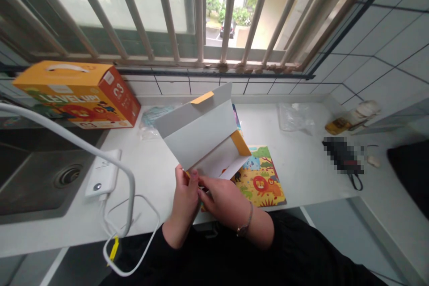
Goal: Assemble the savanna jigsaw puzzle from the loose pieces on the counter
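A small cardboard box point(201, 129), pale inside with orange flaps, is tilted up in front of me with its lid raised. My left hand point(184, 194) is closed on its near left corner, thumb on top. Close beside it, my right hand point(223, 201) has its fingers pinched at the same near edge; its fingertips are partly hidden. Under and to the right of the box lies a colourful animal picture board point(263, 183) with lions on it. Part of another printed piece point(236, 118) shows behind the box.
An orange carry box point(73, 94) stands at the back left, by a sink point(36, 174). A white power bank point(103, 174) with cables lies near it, and a thick white cable point(83, 145) arcs across the left. Plastic bags point(295, 118), a bottle point(338, 125) and a dark pouch point(343, 154) are right.
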`<state>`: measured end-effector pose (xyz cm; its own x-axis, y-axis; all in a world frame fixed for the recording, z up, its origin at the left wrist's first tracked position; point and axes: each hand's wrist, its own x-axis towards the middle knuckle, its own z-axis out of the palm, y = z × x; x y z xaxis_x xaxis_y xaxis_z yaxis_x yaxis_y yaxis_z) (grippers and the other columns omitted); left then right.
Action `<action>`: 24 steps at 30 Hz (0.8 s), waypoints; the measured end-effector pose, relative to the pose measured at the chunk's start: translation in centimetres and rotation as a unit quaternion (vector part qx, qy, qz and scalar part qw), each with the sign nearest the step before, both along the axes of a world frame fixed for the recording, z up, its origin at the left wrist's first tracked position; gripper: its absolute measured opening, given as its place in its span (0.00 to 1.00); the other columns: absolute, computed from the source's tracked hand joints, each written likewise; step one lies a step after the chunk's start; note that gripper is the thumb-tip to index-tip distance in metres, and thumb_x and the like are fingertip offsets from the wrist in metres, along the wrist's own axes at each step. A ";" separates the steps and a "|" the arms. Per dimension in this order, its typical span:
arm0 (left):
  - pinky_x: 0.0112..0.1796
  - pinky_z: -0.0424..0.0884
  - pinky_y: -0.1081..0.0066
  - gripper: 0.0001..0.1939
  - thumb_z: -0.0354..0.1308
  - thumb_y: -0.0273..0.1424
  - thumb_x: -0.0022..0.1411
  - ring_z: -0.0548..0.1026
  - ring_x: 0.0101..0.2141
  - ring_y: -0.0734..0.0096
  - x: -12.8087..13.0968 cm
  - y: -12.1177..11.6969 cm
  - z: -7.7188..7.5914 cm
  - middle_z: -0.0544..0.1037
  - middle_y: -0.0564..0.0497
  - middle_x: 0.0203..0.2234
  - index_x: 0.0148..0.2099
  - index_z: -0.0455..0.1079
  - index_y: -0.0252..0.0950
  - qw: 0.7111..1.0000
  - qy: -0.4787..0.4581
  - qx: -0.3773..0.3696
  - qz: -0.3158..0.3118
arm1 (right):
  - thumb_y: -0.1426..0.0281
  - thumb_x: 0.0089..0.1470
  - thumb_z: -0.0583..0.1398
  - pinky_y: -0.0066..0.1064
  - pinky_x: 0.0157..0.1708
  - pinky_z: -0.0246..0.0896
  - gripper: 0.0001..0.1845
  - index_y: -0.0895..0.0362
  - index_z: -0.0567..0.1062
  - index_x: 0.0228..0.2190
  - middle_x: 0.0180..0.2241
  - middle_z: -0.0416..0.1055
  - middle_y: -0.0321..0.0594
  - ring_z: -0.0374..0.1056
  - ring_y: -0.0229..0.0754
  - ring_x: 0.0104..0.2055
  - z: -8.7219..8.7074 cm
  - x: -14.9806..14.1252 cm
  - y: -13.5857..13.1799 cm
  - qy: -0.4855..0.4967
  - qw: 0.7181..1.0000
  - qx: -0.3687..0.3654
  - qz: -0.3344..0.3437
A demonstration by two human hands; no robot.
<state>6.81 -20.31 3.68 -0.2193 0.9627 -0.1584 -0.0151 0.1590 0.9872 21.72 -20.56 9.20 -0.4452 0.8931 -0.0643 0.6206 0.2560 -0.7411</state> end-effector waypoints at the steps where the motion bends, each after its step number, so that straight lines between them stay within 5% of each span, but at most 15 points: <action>1: 0.39 0.78 0.64 0.35 0.60 0.67 0.69 0.80 0.38 0.62 0.0 0.0 0.1 0.76 0.54 0.37 0.55 0.62 0.43 1.000 -0.009 -0.001 -0.002 | 0.67 0.74 0.62 0.38 0.51 0.76 0.19 0.51 0.80 0.62 0.50 0.87 0.44 0.84 0.51 0.51 0.1 0.2 0.1 0.013 1.000 -0.012 -0.005; 6: 0.44 0.79 0.65 0.33 0.62 0.65 0.69 0.81 0.43 0.62 0.4 0.0 0.2 0.78 0.52 0.41 0.55 0.65 0.43 1.000 -0.022 0.007 0.007 | 0.70 0.66 0.69 0.36 0.50 0.76 0.20 0.50 0.84 0.59 0.46 0.88 0.40 0.85 0.47 0.47 -0.1 1.3 0.4 0.081 0.993 -0.072 -0.036; 10: 0.45 0.80 0.65 0.30 0.65 0.61 0.70 0.82 0.43 0.64 0.9 0.2 -0.2 0.79 0.51 0.47 0.57 0.63 0.45 0.990 -0.142 -0.006 0.002 | 0.64 0.68 0.67 0.39 0.46 0.77 0.14 0.51 0.85 0.53 0.41 0.88 0.40 0.84 0.46 0.41 -0.7 3.2 1.0 0.138 0.981 -0.050 -0.127; 17: 0.41 0.79 0.72 0.29 0.72 0.56 0.66 0.79 0.39 0.69 0.5 1.1 -0.4 0.76 0.56 0.39 0.49 0.62 0.44 0.973 -0.217 -0.010 0.075 | 0.56 0.64 0.64 0.30 0.26 0.65 0.15 0.50 0.74 0.47 0.31 0.73 0.29 0.70 0.37 0.26 -1.4 9.3 2.3 0.330 0.885 -0.077 -0.318; 20: 0.41 0.80 0.71 0.26 0.71 0.54 0.68 0.79 0.39 0.69 0.7 1.2 -0.2 0.76 0.57 0.38 0.47 0.64 0.44 0.969 -0.228 -0.007 0.094 | 0.56 0.65 0.60 0.29 0.20 0.56 0.12 0.50 0.73 0.43 0.24 0.65 0.26 0.61 0.37 0.20 -2.3 11.0 1.7 0.246 0.897 -0.131 -0.344; 24: 0.47 0.83 0.62 0.23 0.66 0.55 0.72 0.82 0.41 0.63 1.4 1.1 -0.5 0.79 0.54 0.40 0.53 0.67 0.44 0.977 -0.205 0.013 0.064 | 0.46 0.70 0.59 0.32 0.27 0.62 0.22 0.51 0.78 0.41 0.22 0.68 0.31 0.67 0.42 0.24 -3.6 11.2 0.7 0.090 0.947 -0.132 -0.278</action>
